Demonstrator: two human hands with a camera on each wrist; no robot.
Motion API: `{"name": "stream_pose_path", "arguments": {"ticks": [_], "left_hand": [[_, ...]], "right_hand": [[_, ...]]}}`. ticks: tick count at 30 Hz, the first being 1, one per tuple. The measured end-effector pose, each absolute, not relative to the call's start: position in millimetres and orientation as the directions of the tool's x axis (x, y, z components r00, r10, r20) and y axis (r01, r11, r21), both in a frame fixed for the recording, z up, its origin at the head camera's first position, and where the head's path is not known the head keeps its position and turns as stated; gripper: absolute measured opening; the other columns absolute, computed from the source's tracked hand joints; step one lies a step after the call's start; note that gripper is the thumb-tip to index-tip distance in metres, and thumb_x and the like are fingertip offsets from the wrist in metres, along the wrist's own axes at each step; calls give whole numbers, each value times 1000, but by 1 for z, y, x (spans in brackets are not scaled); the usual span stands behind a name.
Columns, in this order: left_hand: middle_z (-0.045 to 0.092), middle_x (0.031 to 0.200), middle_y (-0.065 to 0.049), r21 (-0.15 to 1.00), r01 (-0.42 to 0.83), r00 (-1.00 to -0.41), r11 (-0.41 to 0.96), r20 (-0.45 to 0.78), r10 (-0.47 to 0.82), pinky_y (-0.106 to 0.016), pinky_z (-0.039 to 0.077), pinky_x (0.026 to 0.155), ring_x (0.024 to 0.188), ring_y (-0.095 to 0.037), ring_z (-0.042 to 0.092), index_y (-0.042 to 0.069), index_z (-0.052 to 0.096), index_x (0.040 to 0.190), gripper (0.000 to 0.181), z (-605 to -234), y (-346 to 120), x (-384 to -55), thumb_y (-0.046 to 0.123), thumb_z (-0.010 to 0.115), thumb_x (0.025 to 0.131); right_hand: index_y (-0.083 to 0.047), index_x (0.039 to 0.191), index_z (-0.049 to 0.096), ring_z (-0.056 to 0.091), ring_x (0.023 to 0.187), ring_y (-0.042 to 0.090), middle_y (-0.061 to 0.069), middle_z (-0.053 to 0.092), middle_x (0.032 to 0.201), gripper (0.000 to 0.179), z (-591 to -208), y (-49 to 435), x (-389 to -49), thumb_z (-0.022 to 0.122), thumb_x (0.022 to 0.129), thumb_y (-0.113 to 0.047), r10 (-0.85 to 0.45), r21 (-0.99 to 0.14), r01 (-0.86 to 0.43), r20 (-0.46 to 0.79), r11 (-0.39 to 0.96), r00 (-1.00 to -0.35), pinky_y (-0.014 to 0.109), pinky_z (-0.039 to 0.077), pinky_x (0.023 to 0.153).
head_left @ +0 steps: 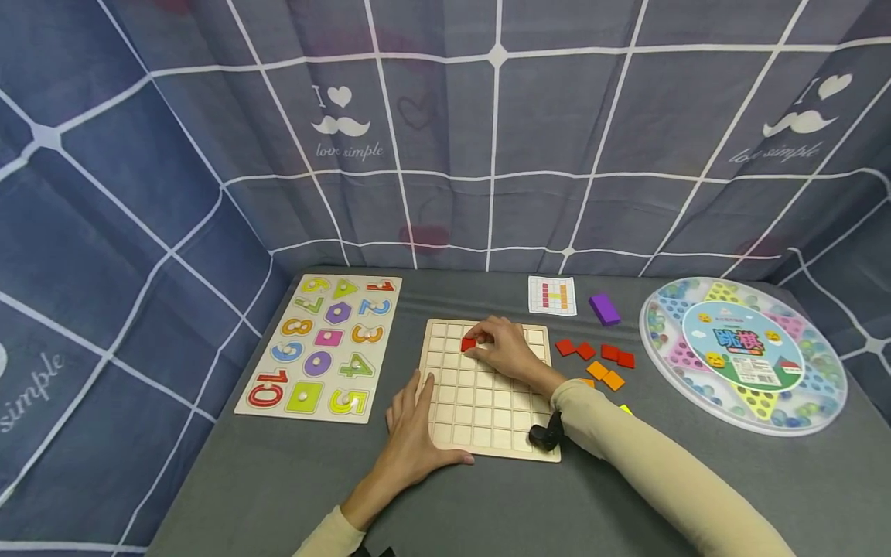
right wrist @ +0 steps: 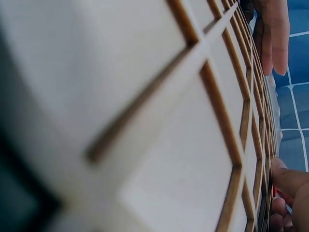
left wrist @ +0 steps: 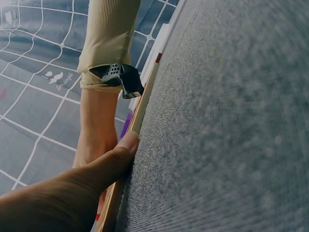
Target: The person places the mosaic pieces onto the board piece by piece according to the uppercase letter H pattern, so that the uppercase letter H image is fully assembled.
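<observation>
Our right fingers point(head_left: 481, 333) pinch a red square tile point(head_left: 468, 345) (left fingers point(head_left: 425, 393) extended against the grid board point(head_left: 480, 417)); board slip risks misalignment.

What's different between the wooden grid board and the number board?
The grid board is plain pale wood divided into square cells; the number board carries colorful numerals and shapes. The left hand touches the grid board, while no hand touches the number board. Both lie flat on the gray table.
</observation>
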State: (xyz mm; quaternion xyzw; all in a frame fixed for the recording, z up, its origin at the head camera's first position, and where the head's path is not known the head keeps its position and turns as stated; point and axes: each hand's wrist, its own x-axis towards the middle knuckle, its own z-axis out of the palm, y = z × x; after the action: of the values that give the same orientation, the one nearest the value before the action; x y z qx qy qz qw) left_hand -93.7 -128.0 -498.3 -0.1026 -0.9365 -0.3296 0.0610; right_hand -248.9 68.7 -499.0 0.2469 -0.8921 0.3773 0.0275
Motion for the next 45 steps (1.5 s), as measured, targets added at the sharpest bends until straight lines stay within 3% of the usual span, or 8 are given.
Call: {"name": "stream_pose_path", "arguments": {"ticks": [26, 37, 45], "left_hand": [[23, 158, -22, 589, 224, -974, 776, 153, 165, -48, 27, 94, 134, -37, 31, 3, 29, 153, 135, -501, -124, -85, 58, 92, 47], [24, 158, -23, 567, 256, -965, 783, 198, 172, -47, 28, 92, 132, -37, 32, 2, 31, 152, 135, -502, -124, -87, 59, 92, 45], [24, 157, -25, 569, 259, -963, 780, 218, 161, -47, 26, 91, 131, -39, 31, 1, 31, 151, 135, -501, -128, -91, 57, 93, 45]], "right_hand": [[-19, 101, 72, 47, 84, 13, -4, 58, 87, 25, -510, 77, -238, 82, 79, -26, -454, -668, -473, 221, 574, -863, 34, 28, 83], [-18, 106, 70, 46, 86, 14, -2, 58, 90, 28, -505, 79, -238, 81, 80, -23, -468, -650, -484, 217, 585, -857, 35, 29, 81], [-14, 119, 65, 51, 107, 20, 1, 62, 111, 38, -492, 85, -235, 76, 85, -25, -530, -695, -477, 161, 538, -833, 42, 34, 95]]}}
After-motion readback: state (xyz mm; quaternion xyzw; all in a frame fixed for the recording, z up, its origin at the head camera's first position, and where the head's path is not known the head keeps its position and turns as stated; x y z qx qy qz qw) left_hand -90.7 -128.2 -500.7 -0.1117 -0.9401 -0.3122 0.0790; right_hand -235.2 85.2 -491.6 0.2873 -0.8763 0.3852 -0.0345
